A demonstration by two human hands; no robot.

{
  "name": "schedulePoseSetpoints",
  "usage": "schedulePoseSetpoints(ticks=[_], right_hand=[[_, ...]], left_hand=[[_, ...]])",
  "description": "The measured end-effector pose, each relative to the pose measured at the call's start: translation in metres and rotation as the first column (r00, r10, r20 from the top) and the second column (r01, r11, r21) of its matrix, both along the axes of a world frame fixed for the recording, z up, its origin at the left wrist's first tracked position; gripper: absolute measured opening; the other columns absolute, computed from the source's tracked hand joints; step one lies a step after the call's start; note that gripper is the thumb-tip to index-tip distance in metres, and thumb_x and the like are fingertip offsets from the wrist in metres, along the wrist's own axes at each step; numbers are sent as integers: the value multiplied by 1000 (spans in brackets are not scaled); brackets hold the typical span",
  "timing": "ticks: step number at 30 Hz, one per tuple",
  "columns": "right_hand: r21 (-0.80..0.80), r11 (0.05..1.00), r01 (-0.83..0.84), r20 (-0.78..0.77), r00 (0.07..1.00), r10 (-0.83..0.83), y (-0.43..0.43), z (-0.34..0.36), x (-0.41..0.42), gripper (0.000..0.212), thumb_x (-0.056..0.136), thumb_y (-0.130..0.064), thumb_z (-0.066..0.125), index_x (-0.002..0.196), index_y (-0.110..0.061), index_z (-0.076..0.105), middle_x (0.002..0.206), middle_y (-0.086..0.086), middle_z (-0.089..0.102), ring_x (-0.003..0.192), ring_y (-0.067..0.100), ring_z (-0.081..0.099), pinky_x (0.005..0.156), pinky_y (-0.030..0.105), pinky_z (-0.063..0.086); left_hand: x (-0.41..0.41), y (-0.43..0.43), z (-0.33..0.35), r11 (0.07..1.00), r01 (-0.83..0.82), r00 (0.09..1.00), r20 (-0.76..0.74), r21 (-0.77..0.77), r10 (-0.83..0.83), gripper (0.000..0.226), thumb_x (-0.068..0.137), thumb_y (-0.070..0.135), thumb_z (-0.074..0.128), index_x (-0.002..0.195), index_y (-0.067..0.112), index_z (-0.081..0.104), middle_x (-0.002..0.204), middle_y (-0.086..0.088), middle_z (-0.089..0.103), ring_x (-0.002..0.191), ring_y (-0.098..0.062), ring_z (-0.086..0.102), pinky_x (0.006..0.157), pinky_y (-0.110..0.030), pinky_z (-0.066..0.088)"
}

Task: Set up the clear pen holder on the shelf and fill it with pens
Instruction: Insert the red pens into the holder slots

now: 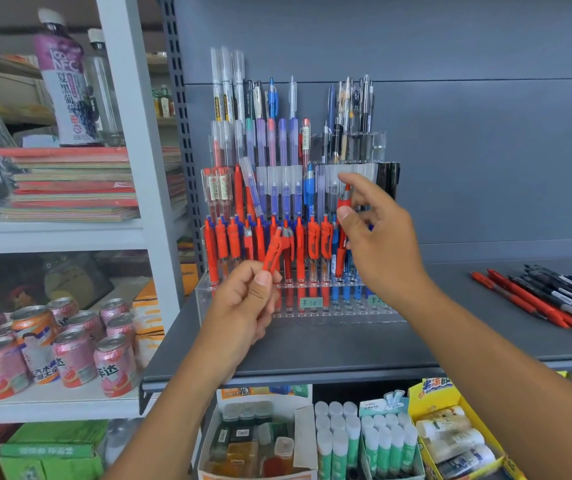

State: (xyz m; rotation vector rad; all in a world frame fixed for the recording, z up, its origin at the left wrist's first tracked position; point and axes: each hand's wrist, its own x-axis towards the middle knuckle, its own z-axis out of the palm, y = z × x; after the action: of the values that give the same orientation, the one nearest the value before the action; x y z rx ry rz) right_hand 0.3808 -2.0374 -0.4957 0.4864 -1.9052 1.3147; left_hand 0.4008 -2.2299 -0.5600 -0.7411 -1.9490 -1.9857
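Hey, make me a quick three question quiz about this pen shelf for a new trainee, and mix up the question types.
1. True or false: the left hand holds a blue pen.
2. The loose pens lie on the shelf: A) left of the clear pen holder, B) right of it, C) behind it.
3. What colour is the pen that the right hand pinches?
Key: 1 false; 2 B; 3 red.
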Motion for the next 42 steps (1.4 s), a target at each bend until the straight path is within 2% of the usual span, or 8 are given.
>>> schedulePoseSetpoints(ticks=[6,14,20,24,30,33,39,42], right_hand=[[88,994,68,42,997,-72,-1,-15,2,42,98,-10,56,134,-31,56,103,-25,50,93,4,60,78,1,42],[174,975,135,13,990,-140,-2,-14,4,42,99,-8,55,137,-24,54,102,-21,47,86,2,57,77,-2,37],[48,997,59,89,994,-63,1,-14,2,42,96,-1,55,129,-28,59,101,-3,54,78,10,54,71,9,47],[175,982,78,89,992,-94,-1,-23,2,44,97,-2,54,131,-29,59,99,-12,51,77,10,55,73,14,49],[174,976,135,62,987,-147,-5,-21,10,43,95,-2,54,130,-27,58,106,-15,47,75,5,54,72,2,41],[194,962,191,-8,981,-193,-12,-20,23,36,96,-11,54,126,-30,57,111,-19,45,85,0,52,74,8,41],[222,974,-32,105,994,9,-34,-22,37,22,97,-29,56,118,-28,64,101,-16,56,83,2,55,78,18,44],[183,970,-162,182,975,129,-45,-26,37,16,97,-31,58,107,-25,68,99,-12,60,85,6,58,77,26,46]], left_hand=[[1,0,2,998,13,999,47,55,-15,23,90,41,46,79,30,62,61,2,43,47,-14,24,47,-36,13],[1,-1,1,996,17,999,43,83,-20,22,91,39,46,79,29,61,60,1,43,47,-15,24,45,-32,14],[1,-1,2,998,11,999,41,69,-14,22,91,39,46,77,31,61,60,3,44,46,-15,25,44,-29,17],[1,-1,1,998,3,999,37,61,-5,21,91,39,46,81,26,59,60,2,44,46,-15,26,43,-28,19],[1,0,1,998,10,999,38,62,-12,22,91,39,46,79,30,62,60,2,44,46,-15,26,45,-28,18],[0,0,1,998,-5,1000,21,65,4,22,91,39,46,80,30,62,60,1,44,46,-15,27,44,-28,19],[0,1,-1,993,-120,989,-83,8,121,26,99,41,47,87,21,56,61,-2,49,43,-18,37,40,-28,30],[1,2,-3,985,-142,977,-173,-101,123,24,97,39,46,85,21,56,60,-16,48,43,-19,41,40,-29,36]])
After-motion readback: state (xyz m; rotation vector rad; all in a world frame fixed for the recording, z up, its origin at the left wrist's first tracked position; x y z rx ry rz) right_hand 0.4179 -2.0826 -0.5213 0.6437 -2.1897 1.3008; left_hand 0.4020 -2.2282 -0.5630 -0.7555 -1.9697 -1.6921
